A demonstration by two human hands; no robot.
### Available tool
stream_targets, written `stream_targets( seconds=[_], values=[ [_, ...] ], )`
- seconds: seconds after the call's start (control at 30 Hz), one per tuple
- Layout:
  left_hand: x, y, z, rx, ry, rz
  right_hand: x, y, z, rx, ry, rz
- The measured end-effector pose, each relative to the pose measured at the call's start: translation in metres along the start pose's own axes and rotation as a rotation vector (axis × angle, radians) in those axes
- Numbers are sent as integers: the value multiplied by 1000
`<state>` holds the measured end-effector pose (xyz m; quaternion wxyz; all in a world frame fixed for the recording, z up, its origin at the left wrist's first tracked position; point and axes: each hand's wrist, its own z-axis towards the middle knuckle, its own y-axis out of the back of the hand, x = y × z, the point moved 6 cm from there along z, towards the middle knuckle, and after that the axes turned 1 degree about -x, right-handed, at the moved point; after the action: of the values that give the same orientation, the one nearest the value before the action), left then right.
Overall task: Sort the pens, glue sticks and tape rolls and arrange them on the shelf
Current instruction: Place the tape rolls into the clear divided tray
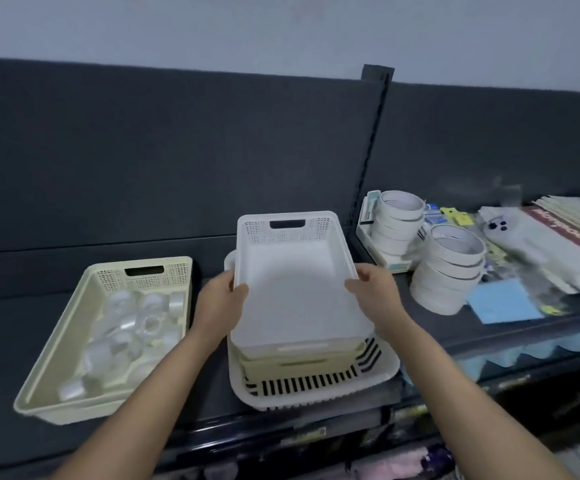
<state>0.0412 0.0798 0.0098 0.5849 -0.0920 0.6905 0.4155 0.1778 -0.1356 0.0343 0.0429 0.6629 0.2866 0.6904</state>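
Observation:
An empty white basket sits on top of a stack in the middle of the dark shelf. My left hand grips its left rim and my right hand grips its right rim. Under it lies a cream basket, nested in a larger white slotted basket. To the left, a cream basket holds several clear tape rolls. Two stacks of white tape rolls stand on the shelf to the right.
A black upright post divides the shelf's dark back panel. Right of the white tape stacks lie a blue sheet, packaged stationery and paper bags. A small white tray stands behind the far stack. Lower shelves show below.

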Motion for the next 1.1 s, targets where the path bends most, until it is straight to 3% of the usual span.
stream_targets(
  seconds=[0.23, 0.43, 0.53, 0.7, 0.9, 1.1],
  values=[
    [9, -6, 5, -18, 2, 168, -11, -11, 14, -37, 38, -239],
    [4, 19, -2, -140, -58, 165, 33, -29, 5, -110, 305, -322],
    [2, 38, -9, -188, -60, 131, 60, -62, -11, -29, 430, -260],
    [20, 89, -25, -290, -41, 147, 87, -136, -40, 170, 483, -132],
    [64, 156, -28, -360, 17, 111, 86, -217, -66, 354, 386, -119],
    [120, 217, -13, -346, 99, 113, 66, -258, -50, 277, 134, -86]
  ],
)
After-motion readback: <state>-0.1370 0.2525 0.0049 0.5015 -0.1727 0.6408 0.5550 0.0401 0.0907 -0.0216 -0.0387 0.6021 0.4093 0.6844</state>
